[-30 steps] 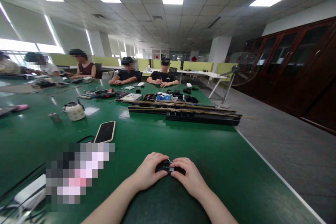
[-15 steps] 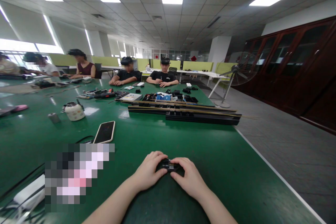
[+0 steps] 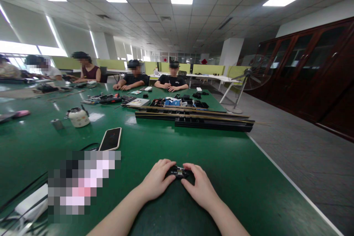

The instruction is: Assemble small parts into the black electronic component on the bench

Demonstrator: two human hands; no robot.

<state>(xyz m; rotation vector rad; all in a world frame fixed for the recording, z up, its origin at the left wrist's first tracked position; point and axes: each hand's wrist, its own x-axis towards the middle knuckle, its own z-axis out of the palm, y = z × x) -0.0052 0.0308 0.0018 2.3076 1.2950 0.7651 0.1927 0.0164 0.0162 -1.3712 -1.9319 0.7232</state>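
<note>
A small black device (image 3: 179, 172) with a rounded body and a pale, label-like patch in its middle lies low over the green table, between my two hands. My left hand (image 3: 159, 179) is closed round its left end, thumb in front and fingers behind. At the other end, my right hand (image 3: 199, 184) curves about the device with the index finger at the far edge and the thumb at the near edge. Its right tip is partly hidden in that hand's shadow. The exact kind of device is too small to make out.
A phone (image 3: 110, 139) lies left of my hands, near a white power strip (image 3: 31, 202) with cables and a blurred patch. Ahead are long black rails (image 3: 212, 123) with thin rods, a cream pot (image 3: 79, 117) and tools. Several people sit across the table; a fan (image 3: 250, 73) stands right.
My right fingers have shifted slightly right along the device, and more of its pale middle shows. My left hand has stayed nearly still.
</note>
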